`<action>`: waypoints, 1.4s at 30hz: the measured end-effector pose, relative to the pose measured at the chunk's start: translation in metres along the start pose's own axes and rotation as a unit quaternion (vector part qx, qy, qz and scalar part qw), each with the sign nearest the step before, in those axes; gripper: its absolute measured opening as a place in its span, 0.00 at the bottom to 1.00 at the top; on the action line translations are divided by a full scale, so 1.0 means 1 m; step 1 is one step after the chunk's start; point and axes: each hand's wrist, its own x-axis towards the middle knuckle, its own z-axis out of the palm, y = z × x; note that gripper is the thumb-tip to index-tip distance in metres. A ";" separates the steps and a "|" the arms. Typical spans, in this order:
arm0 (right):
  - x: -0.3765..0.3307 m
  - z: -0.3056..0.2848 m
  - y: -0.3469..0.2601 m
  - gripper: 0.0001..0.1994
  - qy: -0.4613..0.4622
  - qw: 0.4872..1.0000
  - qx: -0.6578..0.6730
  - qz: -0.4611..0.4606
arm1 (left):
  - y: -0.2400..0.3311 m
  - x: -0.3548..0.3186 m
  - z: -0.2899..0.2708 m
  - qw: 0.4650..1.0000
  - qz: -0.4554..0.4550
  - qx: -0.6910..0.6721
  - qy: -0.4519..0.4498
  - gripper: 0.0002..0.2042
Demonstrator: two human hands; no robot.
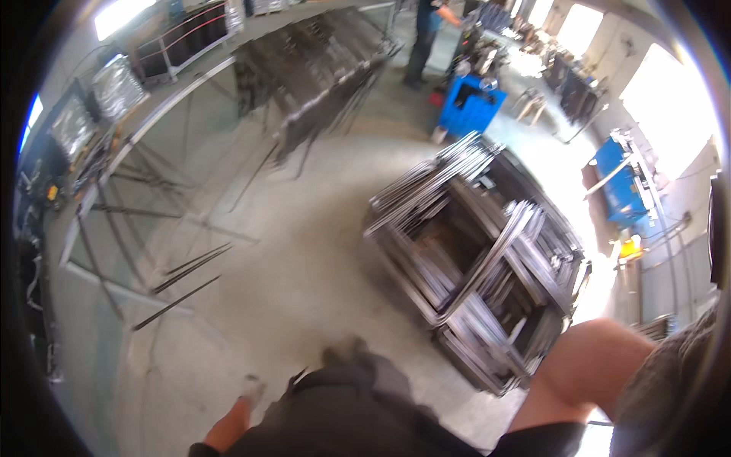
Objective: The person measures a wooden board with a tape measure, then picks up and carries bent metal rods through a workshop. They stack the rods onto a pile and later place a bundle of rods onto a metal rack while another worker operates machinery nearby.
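My left hand hangs low beside my dark clothing, pale grey and smeared by motion, perhaps gloved. No held thing shows at it, and its fingers cannot be made out. My right arm is bare below a black sleeve and bent sharply upward. A grey knitted shape close to the camera at the right rim looks like my gloved right hand; its fingers are hidden. Nearest to my right arm is a large stack of dark metal frames, piled crosswise on the floor.
Dark metal panels lean on a rack at the far left. Thin rods lie below a curved-looking pale rail. Blue machines stand at the back and right. Another person stands at the back.
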 end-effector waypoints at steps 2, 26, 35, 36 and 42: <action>-0.020 -0.002 -0.038 0.14 -0.003 0.999 0.045 0.008 | -0.077 -0.056 -0.027 0.998 -0.033 -0.044 0.025 0.17; -0.091 0.274 -0.031 0.07 0.032 0.920 0.227 0.317 | -0.005 -0.148 0.015 0.980 -0.075 -0.085 0.164 0.24; -0.103 0.390 -0.206 0.08 -0.283 0.755 0.495 0.323 | -0.100 -0.204 0.056 0.966 -0.155 -0.087 0.186 0.27; -0.094 0.392 -0.227 0.08 -0.317 0.747 0.500 0.303 | -0.110 -0.210 0.050 0.961 -0.169 -0.110 0.188 0.27; -0.036 0.432 -0.336 0.09 -0.302 0.834 0.453 0.092 | -0.237 -0.206 0.012 0.929 -0.172 -0.245 0.219 0.28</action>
